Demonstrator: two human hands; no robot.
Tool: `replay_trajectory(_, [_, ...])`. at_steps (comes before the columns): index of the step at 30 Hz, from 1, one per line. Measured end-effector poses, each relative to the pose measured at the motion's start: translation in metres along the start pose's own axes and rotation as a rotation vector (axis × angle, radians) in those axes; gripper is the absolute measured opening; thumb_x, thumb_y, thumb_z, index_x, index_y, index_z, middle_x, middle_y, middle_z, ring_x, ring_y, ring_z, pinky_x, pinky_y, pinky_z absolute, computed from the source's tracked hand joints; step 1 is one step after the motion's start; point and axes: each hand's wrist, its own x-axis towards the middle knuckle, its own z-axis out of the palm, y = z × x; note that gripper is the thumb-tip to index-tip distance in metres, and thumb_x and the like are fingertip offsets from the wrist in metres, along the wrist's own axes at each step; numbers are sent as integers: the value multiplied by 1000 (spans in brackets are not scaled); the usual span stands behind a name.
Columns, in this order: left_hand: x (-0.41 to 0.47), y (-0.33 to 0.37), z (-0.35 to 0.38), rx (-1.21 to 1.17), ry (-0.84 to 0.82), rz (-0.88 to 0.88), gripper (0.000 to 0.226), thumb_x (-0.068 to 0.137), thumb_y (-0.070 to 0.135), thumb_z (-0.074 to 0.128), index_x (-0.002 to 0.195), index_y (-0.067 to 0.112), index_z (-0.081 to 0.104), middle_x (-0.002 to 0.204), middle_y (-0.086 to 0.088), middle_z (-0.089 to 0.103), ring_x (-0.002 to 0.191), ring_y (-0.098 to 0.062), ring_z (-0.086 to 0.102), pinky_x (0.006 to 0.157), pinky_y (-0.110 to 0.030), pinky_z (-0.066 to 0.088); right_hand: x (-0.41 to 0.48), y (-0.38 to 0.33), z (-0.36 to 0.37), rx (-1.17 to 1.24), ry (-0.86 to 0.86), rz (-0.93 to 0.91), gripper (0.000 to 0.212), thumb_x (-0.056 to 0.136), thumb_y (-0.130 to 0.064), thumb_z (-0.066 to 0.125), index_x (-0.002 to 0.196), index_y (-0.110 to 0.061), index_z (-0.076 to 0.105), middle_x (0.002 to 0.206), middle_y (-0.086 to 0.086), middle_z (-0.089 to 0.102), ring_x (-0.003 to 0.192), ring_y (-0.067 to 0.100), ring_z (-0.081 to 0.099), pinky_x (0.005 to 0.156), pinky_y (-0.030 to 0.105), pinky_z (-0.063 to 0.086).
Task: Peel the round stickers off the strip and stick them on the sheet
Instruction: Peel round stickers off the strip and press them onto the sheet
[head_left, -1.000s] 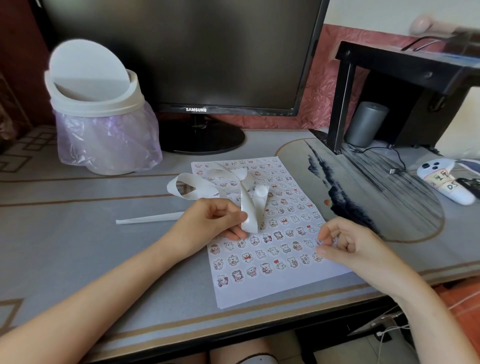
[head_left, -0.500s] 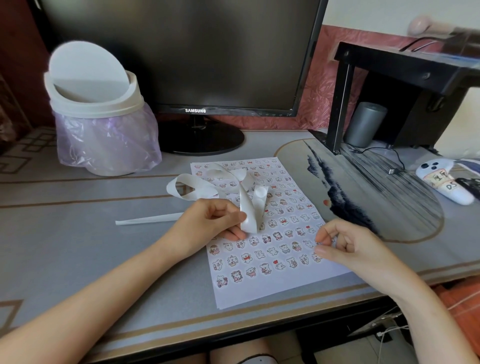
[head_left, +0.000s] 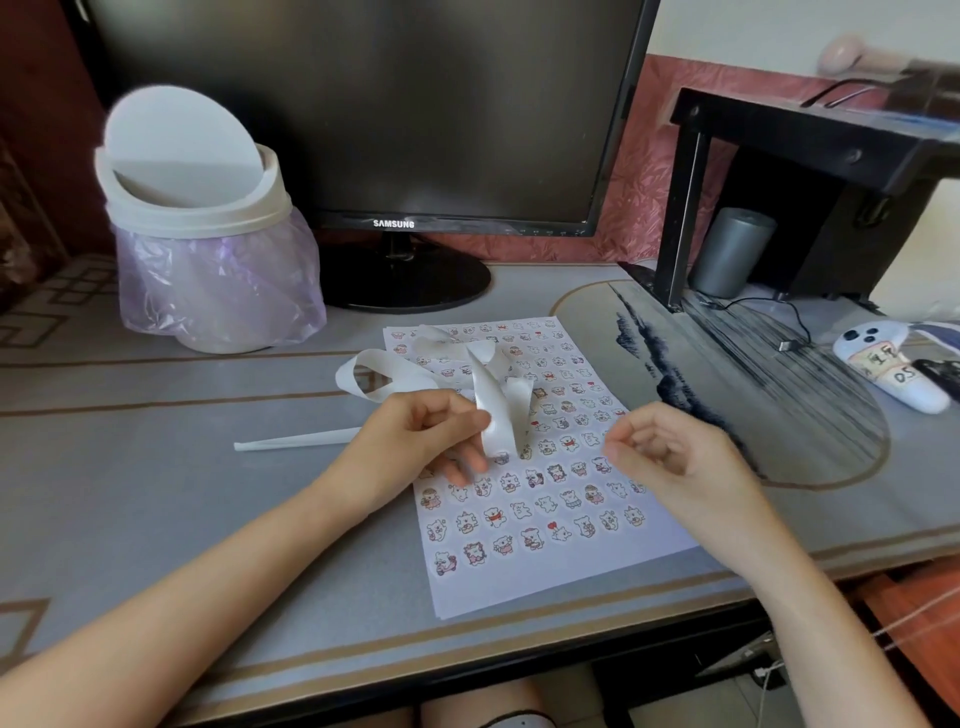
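Left hand (head_left: 418, 441) pinches the white strip (head_left: 493, 410) above the sheet (head_left: 545, 576), desk centre. Right hand (head_left: 675, 462) at sheet's 3 o'clock, fingers curled (holding anything? cannot tell). Bin (head_left: 197, 208) at 10, monitor (head_left: 363, 104) at 12. Strip loops hide upper stickers (head_left: 530, 540).

Glossy white paper strip (head_left: 493, 405), matt paper sheet (head_left: 545, 566), crinkled translucent plastic bin liner (head_left: 218, 291).

One sheet (head_left: 545, 578), one strip (head_left: 496, 410) (curled)

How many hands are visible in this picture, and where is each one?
2. The left hand pinches the white strip over the sheet; the right hand is over the sheet's right edge, fingers curled.
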Motion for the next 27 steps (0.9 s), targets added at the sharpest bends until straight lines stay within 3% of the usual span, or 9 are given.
replay_trajectory(3, [1,1,0,-37,34,31,16,91,9,54,84,-5,60,62,-9,67,51,-13,61,51,-19,50,6,-19,22,32,-42,-89,11,78,-24,73,84,-28,65,84,-10,67,76,5,58,67,19,44])
replay_trajectory(7, [1,2,0,-95,69,57,16,92,9,53,83,-2,60,62,-6,67,54,-11,63,51,-19,51,16,-33,46,-23,-100,-174,17,77,-21,75,87,-29,64,81,-12,67,79,7,57,64,17,41])
replay_trajectory(12, [1,3,-2,-146,65,60,18,92,13,52,82,0,60,66,-10,66,58,-14,64,54,-21,52,21,-38,56,29,-37,-146,13,76,-14,75,80,-23,67,76,-9,67,71,2,57,63,8,38])
replay_trajectory(15, [1,2,-1,-153,33,61,20,92,15,51,83,0,61,69,-7,67,61,-14,64,54,-21,52,21,-38,56,132,0,-113,13,76,-11,76,78,-22,69,73,-6,68,67,2,58,62,12,42])
replay_trajectory(18, [1,0,0,-96,-17,58,16,90,11,55,87,-3,62,68,-4,67,62,-11,65,56,-20,53,21,-36,56,172,11,-101,13,75,-10,76,78,-22,70,77,-2,70,74,14,62,65,20,46])
replay_trajectory(27, [1,-2,1,-81,-40,60,8,86,7,59,80,6,65,67,-1,68,64,-10,66,62,-20,55,20,-32,57,191,6,-108,19,76,-8,75,76,-26,69,76,-4,70,71,11,61,65,20,47])
